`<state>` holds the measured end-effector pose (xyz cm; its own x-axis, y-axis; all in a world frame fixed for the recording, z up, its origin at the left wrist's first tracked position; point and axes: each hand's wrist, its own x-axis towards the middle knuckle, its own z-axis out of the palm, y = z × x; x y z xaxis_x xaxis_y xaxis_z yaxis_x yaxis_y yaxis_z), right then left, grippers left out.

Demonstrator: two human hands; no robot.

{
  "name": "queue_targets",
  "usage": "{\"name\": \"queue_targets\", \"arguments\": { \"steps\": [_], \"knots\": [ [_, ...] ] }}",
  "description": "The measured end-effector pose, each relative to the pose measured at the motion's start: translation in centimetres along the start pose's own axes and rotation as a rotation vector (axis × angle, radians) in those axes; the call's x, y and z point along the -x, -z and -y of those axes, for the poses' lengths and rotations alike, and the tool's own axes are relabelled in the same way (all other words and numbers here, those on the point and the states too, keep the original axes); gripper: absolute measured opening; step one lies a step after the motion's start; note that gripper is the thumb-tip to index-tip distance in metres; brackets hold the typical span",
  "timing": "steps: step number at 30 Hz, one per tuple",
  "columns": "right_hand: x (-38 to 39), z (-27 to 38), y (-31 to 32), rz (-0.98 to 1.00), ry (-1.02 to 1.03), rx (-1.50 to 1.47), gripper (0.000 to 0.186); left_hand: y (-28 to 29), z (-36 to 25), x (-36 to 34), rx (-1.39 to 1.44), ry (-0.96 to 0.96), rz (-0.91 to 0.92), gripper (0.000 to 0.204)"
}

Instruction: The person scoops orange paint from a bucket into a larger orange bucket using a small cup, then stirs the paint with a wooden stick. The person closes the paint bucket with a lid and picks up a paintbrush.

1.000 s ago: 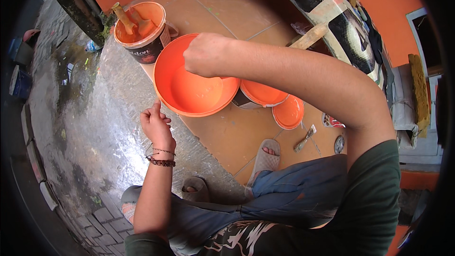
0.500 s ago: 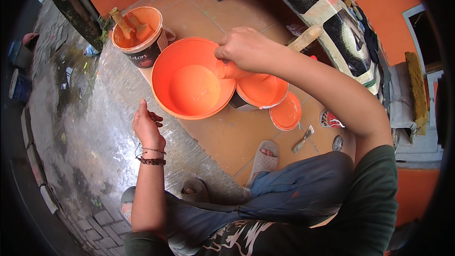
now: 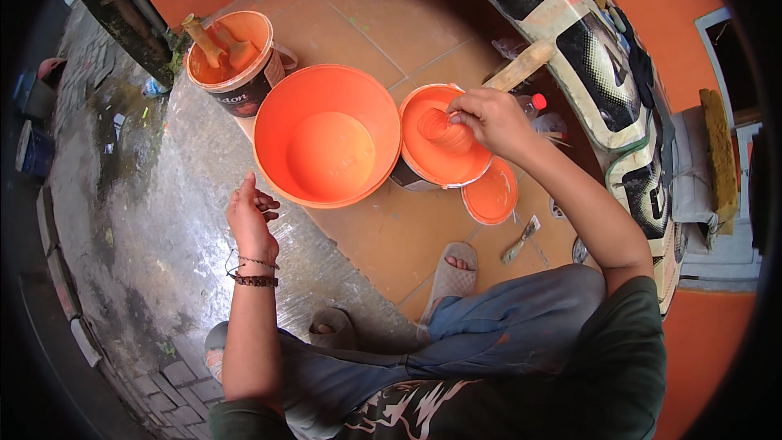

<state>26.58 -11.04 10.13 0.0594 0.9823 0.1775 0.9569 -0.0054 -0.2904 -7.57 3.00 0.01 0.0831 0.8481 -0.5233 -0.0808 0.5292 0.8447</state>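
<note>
Over the right-hand paint bucket (image 3: 417, 165), which holds orange paint, my right hand (image 3: 498, 124) grips the rim of a ribbed cup (image 3: 444, 132) coated in orange. The cup is tilted and its lower part is close to the paint; whether it touches cannot be told. Just left stands a large orange basin (image 3: 277, 134) with a pool of orange paint in its bottom. My left hand (image 3: 251, 218) hangs in the air near the basin's lower left side, holding nothing, fingers apart and loosely bent.
Behind the basin a dark paint bucket (image 3: 265, 80) holds a paint-covered brush (image 3: 204, 41). An orange-smeared round lid (image 3: 490, 198) and a small brush (image 3: 521, 240) lie on the tiles. A patterned bench (image 3: 590, 73) borders the right; a wooden handle (image 3: 519, 67) juts from it.
My right hand has carried the cup from above the basin's right edge rightward to over the paint bucket. The left hand has barely moved.
</note>
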Motion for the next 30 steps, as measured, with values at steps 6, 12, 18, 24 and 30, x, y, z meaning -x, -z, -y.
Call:
{"name": "queue_targets", "arguments": {
  "steps": [6, 12, 18, 24, 30],
  "knots": [
    [0.1, -0.2, -2.1, 0.176, -0.181, -0.033, 0.014, 0.3, 0.1, -0.3, -0.035, 0.009, 0.015, 0.031],
    [-1.9, -1.6, -5.2, 0.294, -0.260, 0.019, 0.014, 0.2, 0.2, 0.1, -0.107, 0.017, 0.018, 0.031],
    [-2.3, -3.5, -8.0, 0.315, -0.274, 0.091, 0.010, 0.7, 0.2, 0.1, -0.106, 0.003, -0.001, 0.031],
    [-1.8, -4.8, -9.5, 0.165, -0.264, 0.046, 0.012, 0.6, 0.1, 0.3, -0.115, -0.009, -0.002, 0.030],
    [-1.4, -3.7, -9.1, 0.030, -0.344, -0.051, 0.013, 0.8, 0.2, 0.0, -0.115, -0.017, -0.003, 0.030]
  ]
}}
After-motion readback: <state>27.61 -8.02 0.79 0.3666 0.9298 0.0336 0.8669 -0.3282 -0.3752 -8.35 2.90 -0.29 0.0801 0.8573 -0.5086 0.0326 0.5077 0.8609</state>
